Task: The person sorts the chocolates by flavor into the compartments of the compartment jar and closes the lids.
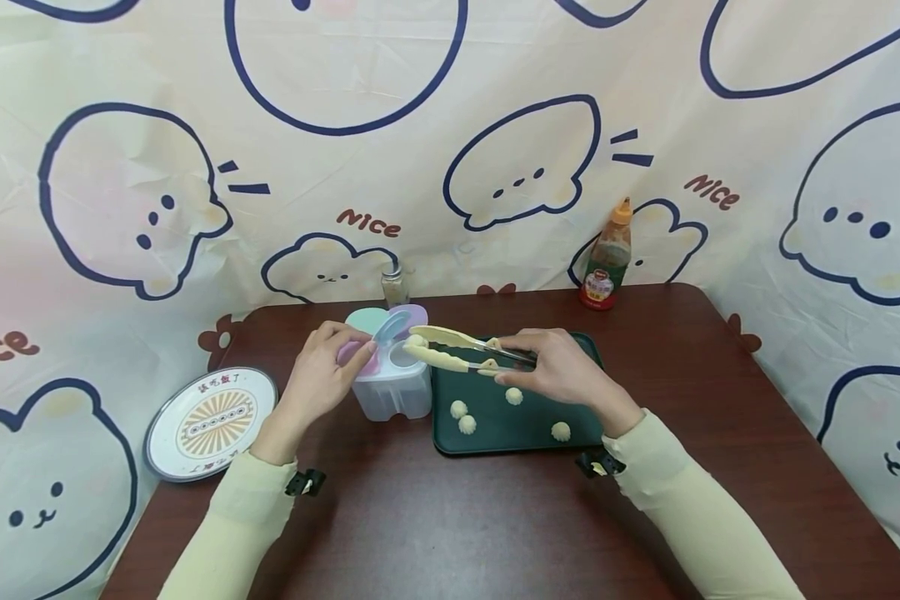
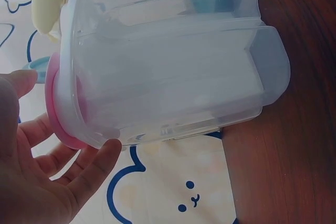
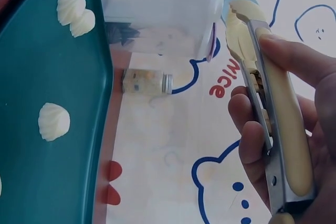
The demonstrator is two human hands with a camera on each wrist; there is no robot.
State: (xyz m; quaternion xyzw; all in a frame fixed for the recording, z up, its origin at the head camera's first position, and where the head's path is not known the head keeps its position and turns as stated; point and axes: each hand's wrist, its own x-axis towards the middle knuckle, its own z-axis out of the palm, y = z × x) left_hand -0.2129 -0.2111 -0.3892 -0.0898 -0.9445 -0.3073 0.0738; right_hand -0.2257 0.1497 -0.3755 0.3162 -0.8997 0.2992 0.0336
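My right hand [image 1: 543, 362] grips a pair of cream-tipped metal tongs [image 3: 283, 108], reaching left over the tray. Between the tong tips is a small white ball [image 1: 417, 340], just above the open round compartment of a clear plastic seasoning box [image 1: 393, 396]. That box carries several coloured flip lids; its blue lid [image 1: 392, 325] stands raised. My left hand [image 1: 322, 371] is at the box's left side, its thumb against the blue lid, other fingers spread by the pink lid [image 2: 55, 100] and the box wall. On the dark green tray [image 1: 521, 437] lie several white ribbed bun-shaped pieces [image 1: 513, 397].
A white printed plate [image 1: 212, 425] sits at the table's left edge. Behind the box stands a small glass shaker [image 1: 394, 287]. A sauce bottle [image 1: 606, 267] with an orange cap stands at the back right, before a patterned cloth [image 1: 390, 175].
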